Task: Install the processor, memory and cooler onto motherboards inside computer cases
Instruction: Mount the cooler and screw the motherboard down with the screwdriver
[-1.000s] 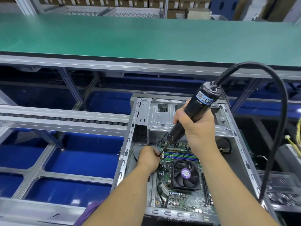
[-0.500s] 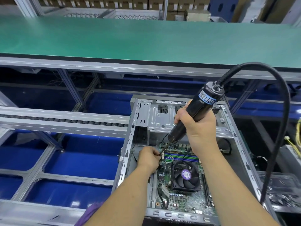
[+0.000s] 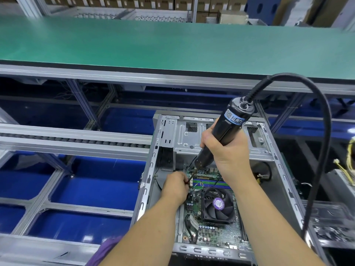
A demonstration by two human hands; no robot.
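An open grey computer case (image 3: 153, 169) lies in front of me with a green motherboard (image 3: 211, 233) inside. A black cooler fan (image 3: 218, 205) with a purple hub sits on the board, and memory slots (image 3: 209, 184) run just beyond it. My right hand (image 3: 228, 150) grips a black electric screwdriver (image 3: 222, 131), tilted, its bit pointing down-left to the board's far left corner. My left hand (image 3: 175, 187) pinches the bit tip there; what is under the fingers is hidden.
The screwdriver's thick black cable (image 3: 322, 150) loops up and down the right side. A green bench top (image 3: 172, 45) lies beyond, a roller rail (image 3: 76, 140) at left over blue bins (image 3: 92, 181). A clear tray of parts (image 3: 332, 225) sits at right.
Both hands stay nearly where they were. The screwdriver has shifted slightly, staying on the same corner of the board.
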